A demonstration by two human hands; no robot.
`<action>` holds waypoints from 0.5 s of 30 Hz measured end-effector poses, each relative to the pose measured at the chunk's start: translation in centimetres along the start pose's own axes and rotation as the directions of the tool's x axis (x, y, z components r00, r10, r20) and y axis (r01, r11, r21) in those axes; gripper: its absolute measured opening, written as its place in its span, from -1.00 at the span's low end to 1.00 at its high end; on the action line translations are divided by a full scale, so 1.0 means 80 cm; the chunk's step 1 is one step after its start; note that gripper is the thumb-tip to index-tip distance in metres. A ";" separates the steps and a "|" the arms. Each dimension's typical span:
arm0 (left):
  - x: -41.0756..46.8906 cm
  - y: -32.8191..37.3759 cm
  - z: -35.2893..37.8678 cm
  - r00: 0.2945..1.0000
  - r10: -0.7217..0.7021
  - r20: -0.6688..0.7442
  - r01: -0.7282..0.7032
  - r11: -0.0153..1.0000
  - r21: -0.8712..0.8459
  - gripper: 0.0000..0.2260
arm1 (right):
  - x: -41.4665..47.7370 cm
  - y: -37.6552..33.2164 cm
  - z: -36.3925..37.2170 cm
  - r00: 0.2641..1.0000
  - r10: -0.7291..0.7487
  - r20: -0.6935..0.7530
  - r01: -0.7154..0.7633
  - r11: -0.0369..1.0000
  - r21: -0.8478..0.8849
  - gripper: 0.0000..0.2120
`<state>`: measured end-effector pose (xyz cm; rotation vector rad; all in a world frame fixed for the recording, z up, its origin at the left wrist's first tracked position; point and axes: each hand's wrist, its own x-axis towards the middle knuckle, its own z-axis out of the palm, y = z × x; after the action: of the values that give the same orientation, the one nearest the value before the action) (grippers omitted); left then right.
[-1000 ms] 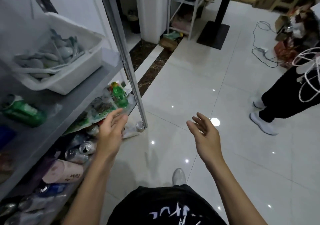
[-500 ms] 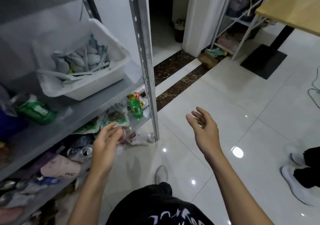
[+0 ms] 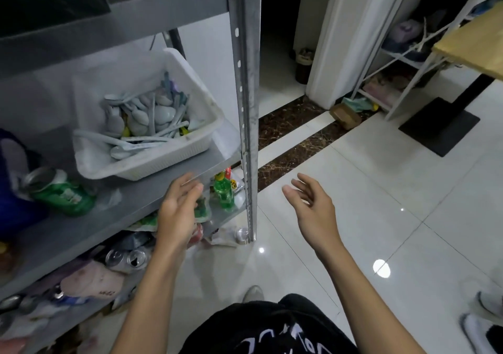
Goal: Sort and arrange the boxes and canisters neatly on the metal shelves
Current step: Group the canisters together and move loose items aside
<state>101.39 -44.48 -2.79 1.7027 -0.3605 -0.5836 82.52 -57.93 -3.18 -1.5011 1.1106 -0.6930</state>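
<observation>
Clutter crowds the shelves (image 3: 109,217) at left: a green can (image 3: 62,194) lies tipped beside a bin (image 3: 152,167) of spoons, with more cans (image 3: 128,258) and a green bottle (image 3: 224,194) lower down, so sorting looks barely begun. Both hands are empty, fingers loosely spread: the left hand (image 3: 178,212) by the shelf edge mid-frame, probably reaching in, the right hand (image 3: 310,204) over glossy white tiled floor (image 3: 381,190).

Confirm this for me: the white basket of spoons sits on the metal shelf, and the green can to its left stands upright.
Wrong on one point: the green can lies on its side, not upright, as the head view shows. The rest holds: the white basket of spoons sits on the metal shelf, with the can to its left.
</observation>
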 end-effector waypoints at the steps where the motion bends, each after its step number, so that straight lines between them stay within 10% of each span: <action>1: 0.002 0.002 0.000 1.000 0.004 -0.023 -0.004 1.000 0.003 -0.80 | 0.007 -0.004 0.002 1.000 -0.009 0.020 0.009 1.000 0.000 -0.51; 15: -0.017 0.078 0.012 0.925 0.043 -0.379 -0.086 0.991 -0.099 -0.77 | 0.080 -0.098 0.025 0.870 -0.248 0.426 0.261 0.965 0.029 -0.46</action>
<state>100.21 -45.90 3.44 1.6425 -0.1047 -0.2139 88.94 -63.18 2.95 -1.7411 0.5957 -0.4876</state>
